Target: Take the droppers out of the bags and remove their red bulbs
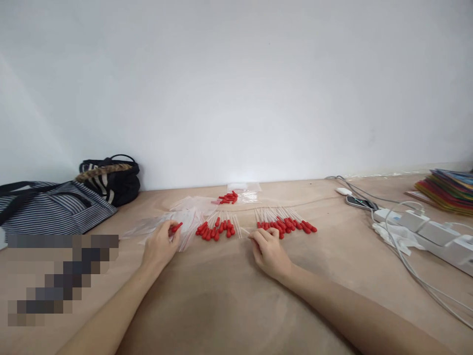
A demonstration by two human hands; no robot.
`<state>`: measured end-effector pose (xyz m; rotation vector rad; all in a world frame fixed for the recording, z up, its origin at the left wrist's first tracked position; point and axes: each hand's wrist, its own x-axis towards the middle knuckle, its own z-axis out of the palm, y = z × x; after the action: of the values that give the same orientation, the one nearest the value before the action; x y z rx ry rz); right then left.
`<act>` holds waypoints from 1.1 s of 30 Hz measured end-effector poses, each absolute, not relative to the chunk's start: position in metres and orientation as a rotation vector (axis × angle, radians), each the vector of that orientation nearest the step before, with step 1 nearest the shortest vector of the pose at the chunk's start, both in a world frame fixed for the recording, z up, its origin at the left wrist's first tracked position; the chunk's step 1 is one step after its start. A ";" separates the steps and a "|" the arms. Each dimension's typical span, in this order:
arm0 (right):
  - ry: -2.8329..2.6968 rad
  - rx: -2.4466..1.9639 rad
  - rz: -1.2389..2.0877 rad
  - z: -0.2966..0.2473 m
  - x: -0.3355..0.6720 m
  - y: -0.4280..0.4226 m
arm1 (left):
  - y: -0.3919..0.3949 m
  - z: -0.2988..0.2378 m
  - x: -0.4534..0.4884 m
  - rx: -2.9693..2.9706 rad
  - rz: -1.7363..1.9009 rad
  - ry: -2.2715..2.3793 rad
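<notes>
My left hand [161, 242] pinches a small red rubber bulb [177, 227] between thumb and fingertips, above clear plastic bags [186, 221]. My right hand [271, 251] is closed at the fingertips on a thin clear dropper tube [242, 230] that points up and left. Between the hands lies a group of droppers with red bulbs [216, 231], their thin tubes pointing away from me. A second group of red-bulbed droppers [291, 224] fans out just beyond and right of my right hand, which partly hides it.
Near the wall are loose red bulbs [229, 197] and a bag of clear tubes [249, 193]. A striped bag [74, 207] and a black bag [118, 182] stand left. Right are a power strip [439, 234], cables [401, 256] and stacked colourful folders [447, 190]. A patch at lower left is pixelated.
</notes>
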<state>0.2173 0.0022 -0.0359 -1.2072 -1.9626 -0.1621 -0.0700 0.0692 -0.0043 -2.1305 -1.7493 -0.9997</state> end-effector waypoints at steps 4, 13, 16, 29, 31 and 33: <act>-1.929 -1.564 -0.065 -0.026 0.196 0.030 | 0.072 -0.010 -0.077 -2.146 -0.765 -1.769; -1.960 -1.711 0.033 -0.029 0.172 0.058 | 0.060 -0.011 -0.051 -2.130 -0.766 -1.591; -1.979 -1.677 0.030 -0.029 0.175 0.052 | 0.060 -0.013 -0.040 -2.128 -0.731 -1.604; -1.999 -1.217 -0.133 -0.038 0.240 -0.017 | 0.069 -0.011 -0.022 -2.087 -0.662 -1.749; -1.987 -1.227 -0.156 -0.038 0.246 -0.019 | 0.067 -0.010 -0.021 -2.033 -0.786 -1.691; -1.964 -1.233 -0.190 -0.038 0.249 -0.020 | 0.060 -0.009 -0.019 -2.016 -0.934 -1.588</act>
<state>0.2493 -0.0196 -0.0376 -1.2327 -1.9645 -0.1905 -0.0191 0.0600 -0.0089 -2.0157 -1.5885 -0.9341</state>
